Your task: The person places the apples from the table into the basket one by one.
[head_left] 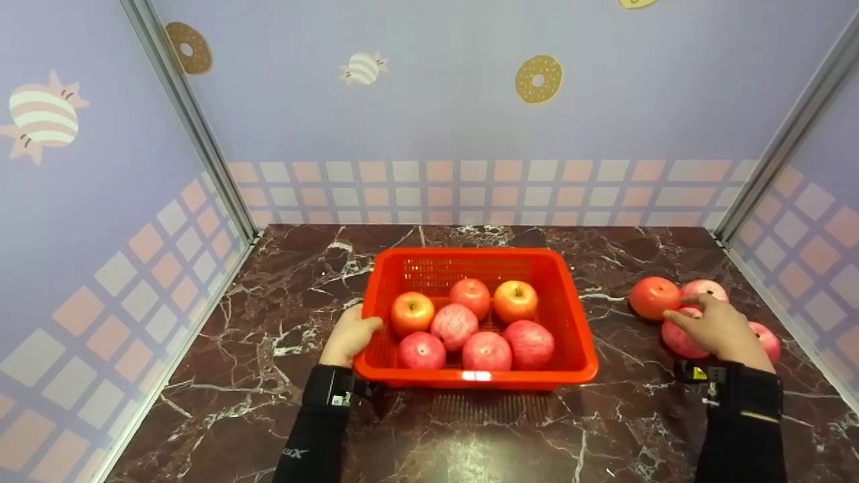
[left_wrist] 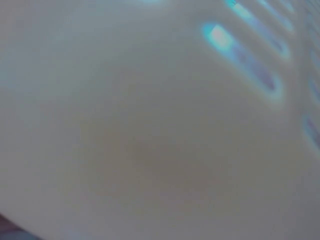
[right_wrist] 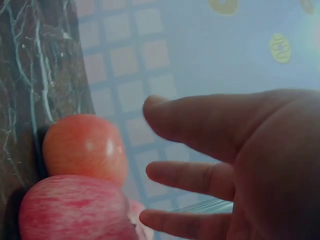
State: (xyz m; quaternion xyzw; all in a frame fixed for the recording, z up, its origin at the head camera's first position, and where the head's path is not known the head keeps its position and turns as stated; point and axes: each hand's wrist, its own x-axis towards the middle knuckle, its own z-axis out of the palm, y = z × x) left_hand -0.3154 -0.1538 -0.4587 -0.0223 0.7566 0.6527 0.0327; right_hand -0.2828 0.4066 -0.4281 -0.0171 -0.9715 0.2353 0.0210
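A red plastic basket [head_left: 476, 384] holds several apples, some pink-red such as one [head_left: 455, 327] in its middle, others orange-yellow such as one [head_left: 515, 301] at the back. My left hand [head_left: 350, 335] grips the basket's left rim, thumb over the edge. The left wrist view is a close blur of the slotted basket wall [left_wrist: 240, 60]. On the right, my right hand [head_left: 721, 329] hovers over a group of several apples, fingers [right_wrist: 187, 176] extended and holding nothing. In the right wrist view, an orange-red apple [right_wrist: 85, 147] and a pink striped apple [right_wrist: 75, 207] lie beyond the fingertips.
The dark red marbled tabletop [head_left: 268, 402] is bounded by a back wall [head_left: 456, 100] with pastel tiles and by side panels, the left one [head_left: 87, 235] and the right one [head_left: 815, 221]. The right apple group lies near the right panel.
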